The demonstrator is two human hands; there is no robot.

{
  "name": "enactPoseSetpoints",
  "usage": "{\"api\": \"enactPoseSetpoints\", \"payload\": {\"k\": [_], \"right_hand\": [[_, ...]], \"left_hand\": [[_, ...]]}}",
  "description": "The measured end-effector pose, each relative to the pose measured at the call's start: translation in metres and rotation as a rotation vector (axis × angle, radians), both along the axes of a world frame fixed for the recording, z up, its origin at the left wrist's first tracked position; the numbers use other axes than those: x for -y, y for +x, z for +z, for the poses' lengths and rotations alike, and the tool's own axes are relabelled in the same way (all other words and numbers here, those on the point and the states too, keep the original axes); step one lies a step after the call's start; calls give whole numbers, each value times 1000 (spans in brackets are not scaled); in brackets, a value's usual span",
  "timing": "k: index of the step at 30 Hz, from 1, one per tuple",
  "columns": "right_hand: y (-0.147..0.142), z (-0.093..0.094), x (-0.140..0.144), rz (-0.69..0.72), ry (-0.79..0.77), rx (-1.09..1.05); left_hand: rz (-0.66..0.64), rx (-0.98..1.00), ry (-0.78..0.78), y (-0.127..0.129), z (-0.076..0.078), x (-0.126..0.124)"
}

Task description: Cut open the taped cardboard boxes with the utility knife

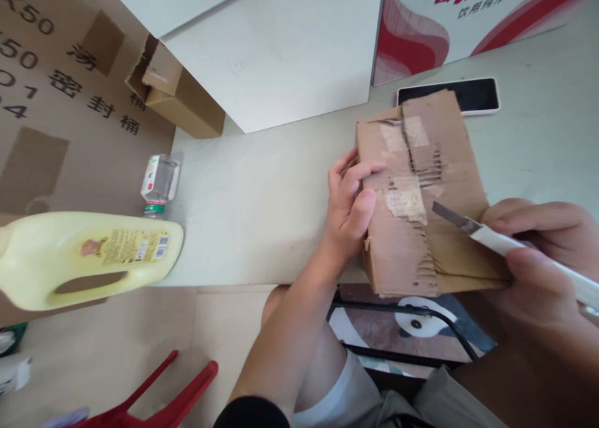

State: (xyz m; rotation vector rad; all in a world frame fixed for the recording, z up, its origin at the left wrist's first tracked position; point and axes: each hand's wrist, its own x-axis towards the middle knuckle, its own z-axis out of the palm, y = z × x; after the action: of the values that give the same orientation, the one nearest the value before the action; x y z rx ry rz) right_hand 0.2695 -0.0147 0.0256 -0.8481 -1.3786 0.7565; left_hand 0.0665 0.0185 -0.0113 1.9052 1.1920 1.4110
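A worn cardboard box [449,228] rests near the front edge of the table, its top torn and scuffed around patches of clear tape. My left hand [349,209] grips the box's left side, thumb and fingers over its upper edge. In my right hand [547,253] is a white utility knife [500,239], closed between thumb and fingers. The knife's blade is out and points left over the box top; whether it touches the cardboard I cannot tell. The right hand is at the box's right edge.
Behind the box lies a smartphone [477,96], partly covered. A white box [299,47] and a red-and-white carton [421,35] stand at the back. To the left are a yellow jug [37,253], a small clear bottle [163,178] and a small brown carton [196,103].
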Motion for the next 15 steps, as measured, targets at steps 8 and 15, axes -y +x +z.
{"api": "enactPoseSetpoints", "payload": {"k": [8,15], "right_hand": [[1,0,-1,-1,-37,15],[-8,-5,1,-52,25,-32]], "left_hand": [[-7,37,9,2,2,0],[2,22,5,2,3,1]]}}
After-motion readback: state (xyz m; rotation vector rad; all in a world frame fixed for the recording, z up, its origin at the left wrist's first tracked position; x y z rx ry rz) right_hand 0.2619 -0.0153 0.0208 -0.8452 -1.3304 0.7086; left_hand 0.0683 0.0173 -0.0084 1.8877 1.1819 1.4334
